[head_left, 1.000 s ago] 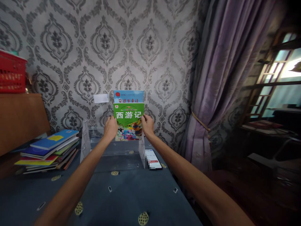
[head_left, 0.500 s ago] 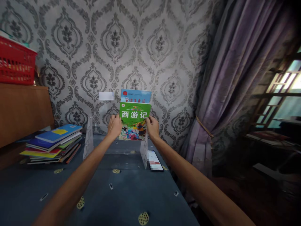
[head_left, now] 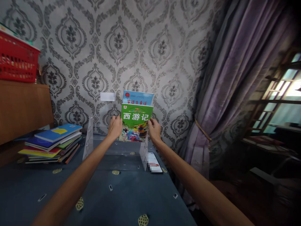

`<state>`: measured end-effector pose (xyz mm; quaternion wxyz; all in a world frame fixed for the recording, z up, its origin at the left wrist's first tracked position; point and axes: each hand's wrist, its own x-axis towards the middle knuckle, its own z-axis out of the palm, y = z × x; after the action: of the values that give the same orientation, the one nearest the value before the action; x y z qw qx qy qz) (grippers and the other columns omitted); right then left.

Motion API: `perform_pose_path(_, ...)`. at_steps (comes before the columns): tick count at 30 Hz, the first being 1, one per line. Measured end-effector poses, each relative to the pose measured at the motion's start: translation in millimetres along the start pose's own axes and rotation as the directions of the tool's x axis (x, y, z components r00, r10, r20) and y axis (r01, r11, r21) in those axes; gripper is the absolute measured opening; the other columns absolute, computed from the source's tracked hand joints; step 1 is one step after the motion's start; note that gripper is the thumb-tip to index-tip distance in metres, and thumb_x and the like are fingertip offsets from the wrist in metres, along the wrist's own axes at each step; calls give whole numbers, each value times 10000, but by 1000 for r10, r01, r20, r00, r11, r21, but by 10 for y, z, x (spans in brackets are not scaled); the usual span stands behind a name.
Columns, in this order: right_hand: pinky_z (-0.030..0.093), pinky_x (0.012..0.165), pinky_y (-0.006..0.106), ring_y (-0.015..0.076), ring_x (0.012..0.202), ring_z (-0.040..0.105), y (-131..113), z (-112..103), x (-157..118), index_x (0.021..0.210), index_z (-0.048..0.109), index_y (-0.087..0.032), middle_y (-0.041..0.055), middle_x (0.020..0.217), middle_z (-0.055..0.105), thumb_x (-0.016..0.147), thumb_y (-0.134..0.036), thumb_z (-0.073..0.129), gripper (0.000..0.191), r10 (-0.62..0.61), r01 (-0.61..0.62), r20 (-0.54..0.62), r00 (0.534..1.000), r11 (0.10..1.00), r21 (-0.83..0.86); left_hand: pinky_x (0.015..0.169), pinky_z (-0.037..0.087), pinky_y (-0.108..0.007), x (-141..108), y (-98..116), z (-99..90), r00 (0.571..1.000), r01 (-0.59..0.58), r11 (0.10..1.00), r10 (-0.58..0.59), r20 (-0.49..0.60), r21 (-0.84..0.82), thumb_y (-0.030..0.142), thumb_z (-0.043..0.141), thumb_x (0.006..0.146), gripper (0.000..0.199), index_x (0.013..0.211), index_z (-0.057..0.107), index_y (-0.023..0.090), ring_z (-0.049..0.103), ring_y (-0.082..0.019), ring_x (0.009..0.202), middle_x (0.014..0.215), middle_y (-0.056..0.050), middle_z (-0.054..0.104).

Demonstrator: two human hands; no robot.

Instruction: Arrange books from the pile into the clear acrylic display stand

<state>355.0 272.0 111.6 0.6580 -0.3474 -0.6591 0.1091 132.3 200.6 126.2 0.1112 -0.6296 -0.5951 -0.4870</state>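
Note:
A green picture book (head_left: 136, 117) with white Chinese characters and cartoon figures on its cover stands upright, tilted slightly down to the right. My left hand (head_left: 115, 127) is closed at its left edge, and my right hand (head_left: 154, 129) pinches the right edge, thumb toward the front. Directly behind it rises a light-blue book (head_left: 138, 96) with red characters, its lower part hidden. Both are at the right end of a clear stepped display rack (head_left: 113, 161). Whether the green book's bottom rests on a rack step I cannot tell.
A stack of books (head_left: 56, 142) lies left of the rack on the dark blue patterned tablecloth (head_left: 113, 204). To the rack's right is a phone (head_left: 154, 163). A red basket (head_left: 18, 59) tops a wooden cabinet (head_left: 23, 110) at left; a purple curtain (head_left: 225, 78) hangs at right.
The green book has tilted slightly, its right side lower, with both hands still at its edges. The whole view has shifted a little.

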Motion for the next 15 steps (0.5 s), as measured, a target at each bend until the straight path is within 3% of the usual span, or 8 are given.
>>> perform_pose_path(15,494,924,433,292,1014,632,-53,28,9,1130,713,-158,129,1081,736,883,-414,490,420,14,-14,-12,1000,1000,11,1028,437,-454,93,-34,-19,999,33,996,-36,-33,-87,270,387,973,317,1160,623,172,568,-308,1163,1113,-157,626)
